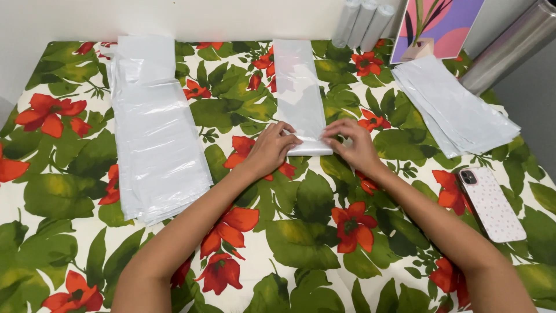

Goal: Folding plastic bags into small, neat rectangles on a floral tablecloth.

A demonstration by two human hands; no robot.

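Clear plastic strip [300, 93] laid mid-worktop [313, 232], its folded near end pinched by left hand [271, 148] and right hand [354, 145], fingers [288, 139] closed on it, plastic stack [153, 127] left, phone [492, 203] right.

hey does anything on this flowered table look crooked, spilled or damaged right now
Nothing spilled or damaged. The only untidy thing is the stack of plastic sheets at the right, which lies at a slant with its edges fanned out. The strip under the left hand and right hand lies straight, as does the left pile.
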